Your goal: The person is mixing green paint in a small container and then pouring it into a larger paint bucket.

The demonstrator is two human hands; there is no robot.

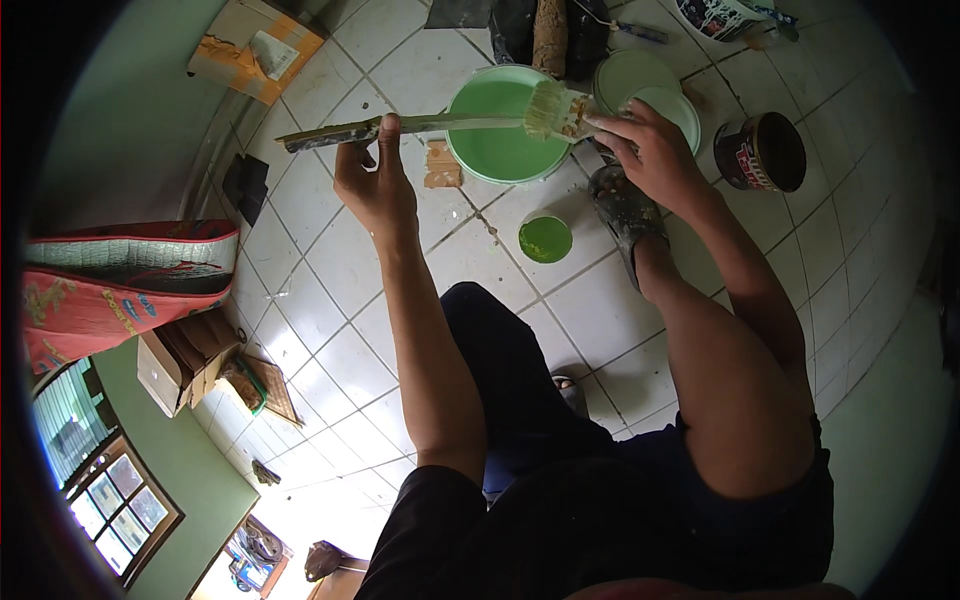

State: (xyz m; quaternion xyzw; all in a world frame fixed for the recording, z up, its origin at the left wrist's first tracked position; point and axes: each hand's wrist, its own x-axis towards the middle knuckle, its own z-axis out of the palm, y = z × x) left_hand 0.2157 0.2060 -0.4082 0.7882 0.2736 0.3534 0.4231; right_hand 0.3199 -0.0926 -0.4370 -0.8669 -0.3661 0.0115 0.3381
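My left hand [380, 190] grips a long, flat wooden stick [435, 124], its thumb pressed on top. The stick reaches rightward across a round bucket [512, 181] of pale green paint. In my right hand [655, 165] is a wide paintbrush [558, 112], its bristles pointing left and coated in pale green. The bristles meet the stick's far end above the bucket's right side. Nearer to me, a small tub [545, 240] of brighter green stands on the floor. Part of the brush handle is hidden by my right fingers.
Round pale lids [672, 112] lie right of the bucket, partly behind my right hand. A dark can [762, 152] stands farther right. A paint-smeared pail [718, 18] is at the far right. Cardboard [443, 165] lies left of the bucket. My shoe [625, 215] rests on the tiles.
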